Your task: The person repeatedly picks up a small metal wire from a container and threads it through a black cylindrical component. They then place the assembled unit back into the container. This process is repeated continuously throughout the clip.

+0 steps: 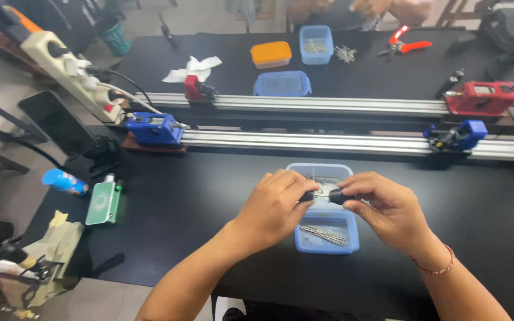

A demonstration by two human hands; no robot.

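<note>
My left hand and my right hand meet over a blue plastic box on the black table. Between their fingertips they pinch a small black part, one hand at each end. Thin metal pins lie in the box below. A second blue box stands just behind, partly hidden by the hands.
Two long aluminium rails with blue and red clamp blocks cross the table beyond the hands. Farther back are an orange box, blue boxes, red pliers and another person's arms. At left lie a power strip, a green device and a blue can.
</note>
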